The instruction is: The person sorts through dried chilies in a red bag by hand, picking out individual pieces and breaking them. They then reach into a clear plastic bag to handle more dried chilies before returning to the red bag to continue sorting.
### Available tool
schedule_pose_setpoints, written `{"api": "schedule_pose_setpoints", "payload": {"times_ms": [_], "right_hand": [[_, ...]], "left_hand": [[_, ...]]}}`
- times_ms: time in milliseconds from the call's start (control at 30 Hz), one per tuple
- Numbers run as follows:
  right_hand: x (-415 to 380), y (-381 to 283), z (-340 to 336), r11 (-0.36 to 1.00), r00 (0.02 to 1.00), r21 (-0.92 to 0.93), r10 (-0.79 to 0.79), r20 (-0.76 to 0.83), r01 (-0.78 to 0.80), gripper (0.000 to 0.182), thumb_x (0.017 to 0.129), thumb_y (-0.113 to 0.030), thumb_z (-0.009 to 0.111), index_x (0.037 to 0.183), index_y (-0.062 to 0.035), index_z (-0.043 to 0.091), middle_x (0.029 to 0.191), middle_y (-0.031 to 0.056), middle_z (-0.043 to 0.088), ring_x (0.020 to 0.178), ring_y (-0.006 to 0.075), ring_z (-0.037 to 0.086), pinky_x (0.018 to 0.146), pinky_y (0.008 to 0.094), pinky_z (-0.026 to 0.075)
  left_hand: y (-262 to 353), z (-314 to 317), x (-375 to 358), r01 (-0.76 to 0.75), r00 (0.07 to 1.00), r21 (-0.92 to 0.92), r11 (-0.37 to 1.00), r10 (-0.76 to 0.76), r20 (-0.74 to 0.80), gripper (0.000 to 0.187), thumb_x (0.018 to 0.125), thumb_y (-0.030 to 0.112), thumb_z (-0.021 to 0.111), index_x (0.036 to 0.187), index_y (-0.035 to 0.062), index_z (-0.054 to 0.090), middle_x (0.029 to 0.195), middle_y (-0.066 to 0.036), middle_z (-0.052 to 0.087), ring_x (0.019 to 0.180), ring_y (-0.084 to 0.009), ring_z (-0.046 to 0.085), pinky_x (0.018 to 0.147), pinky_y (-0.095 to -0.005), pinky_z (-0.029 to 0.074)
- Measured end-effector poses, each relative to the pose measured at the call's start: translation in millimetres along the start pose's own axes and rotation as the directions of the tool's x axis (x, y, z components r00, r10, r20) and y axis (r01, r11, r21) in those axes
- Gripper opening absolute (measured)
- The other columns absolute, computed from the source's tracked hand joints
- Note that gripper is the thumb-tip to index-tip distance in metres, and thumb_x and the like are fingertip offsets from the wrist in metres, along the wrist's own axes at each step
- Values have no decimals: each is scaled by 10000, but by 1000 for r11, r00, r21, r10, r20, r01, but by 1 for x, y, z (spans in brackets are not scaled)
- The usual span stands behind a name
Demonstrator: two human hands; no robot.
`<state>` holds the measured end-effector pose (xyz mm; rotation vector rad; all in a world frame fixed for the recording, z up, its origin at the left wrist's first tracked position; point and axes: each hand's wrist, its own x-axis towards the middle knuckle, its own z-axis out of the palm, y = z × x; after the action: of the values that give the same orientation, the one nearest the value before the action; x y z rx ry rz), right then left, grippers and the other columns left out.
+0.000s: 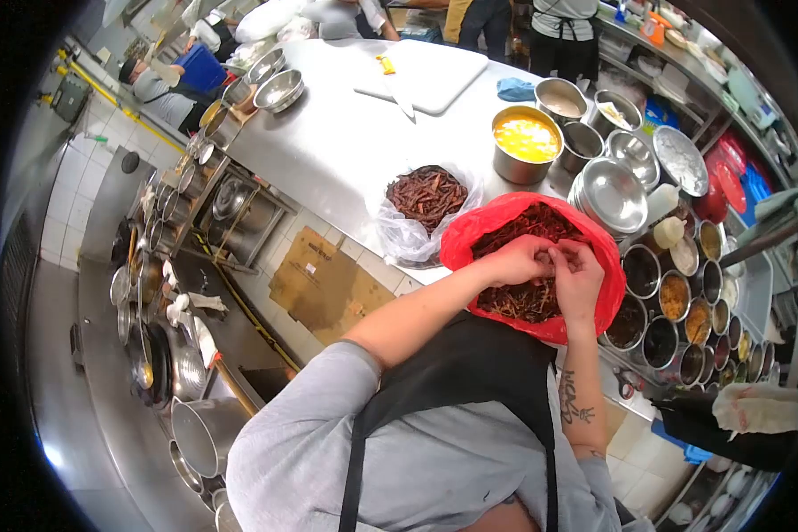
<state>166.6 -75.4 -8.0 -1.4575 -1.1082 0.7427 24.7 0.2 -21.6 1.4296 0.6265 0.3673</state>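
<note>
Both hands meet over a red plastic bag (457,239), which is open and filled with dark, dried red chilies (519,301). My left hand (519,261) has its fingers pinched together. Close against it, my right hand (578,271) is also closed, thumb and fingertips touching those of the left. Whatever small piece lies between the fingertips is hidden. Left of the red bag sits a clear plastic bag (386,222) holding longer, whole-looking dried chilies (427,197).
Beyond the bags, a knife (401,96) lies by a white cutting board (448,75) on the steel table (328,142). A pot of yellow liquid (528,142), stacked steel bowls (610,193) and several ingredient containers (674,295) crowd the right. Flattened cardboard (324,284) covers floor tiles. Other people stand at the back.
</note>
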Motion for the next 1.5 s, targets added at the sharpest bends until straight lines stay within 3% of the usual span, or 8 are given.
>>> {"api": "schedule_pose_setpoints", "payload": {"times_ms": [133,367,667,867,1000,1100,1333,1500], "right_hand": [[13,12,3,979,1000,206,19,-13,-16,160,909,-42,664,1051,30,672,944,113,703,872,131,662,781,264,525],[20,14,-2,986,955,-146,115,274,-77,235,906,-141,694,1061,34,673,929,128,707,782,157,664,730,294,525],[11,32,-6,992,993,-49,121,14,-120,158,935,-142,653,899,11,657,709,79,674,663,148,637,642,301,498],[9,29,-11,981,999,-187,44,-6,-44,190,890,-165,692,853,18,660,737,129,679,682,199,659,670,337,506],[8,22,-19,775,984,-613,-65,168,156,177,824,-145,710,833,25,665,737,157,678,686,232,671,675,360,513],[10,1,-21,937,979,-349,65,192,6,170,793,-134,716,824,27,670,721,150,680,664,222,664,659,364,512],[12,-1,-12,979,984,-162,143,108,-124,222,908,-194,703,837,14,676,720,92,681,646,113,606,599,287,468],[11,17,-6,997,996,46,65,68,-68,195,941,-170,672,952,24,666,821,72,700,725,114,627,664,278,490]], "left_hand": [[4,-10,5,86,994,42,995,-83,-69,170,944,162,648,1046,26,657,856,-8,661,779,-90,607,678,-259,504],[-16,-26,8,53,955,-384,922,-159,-249,219,969,241,647,1109,77,602,955,-11,652,817,-110,617,677,-250,493],[-2,-17,1,63,941,-93,994,-90,-328,172,921,244,714,944,81,662,838,10,636,744,-95,566,681,-239,449],[-10,-18,15,48,942,-361,931,-163,-295,198,900,247,732,942,64,670,812,-8,631,754,-129,595,715,-300,485],[-7,-15,6,-124,873,594,795,372,-316,207,842,172,737,967,14,686,878,-151,675,874,-294,660,824,-380,512],[2,-17,0,-215,945,538,815,312,-95,202,830,147,733,981,18,695,931,-158,694,908,-315,667,836,-390,513],[13,-8,-1,-153,940,557,817,295,-174,183,843,156,723,953,15,687,882,-138,706,815,-231,681,786,-367,522],[7,-5,8,-15,946,89,996,43,-323,179,907,213,702,942,39,685,766,-39,647,695,-114,593,649,-285,475]]}}
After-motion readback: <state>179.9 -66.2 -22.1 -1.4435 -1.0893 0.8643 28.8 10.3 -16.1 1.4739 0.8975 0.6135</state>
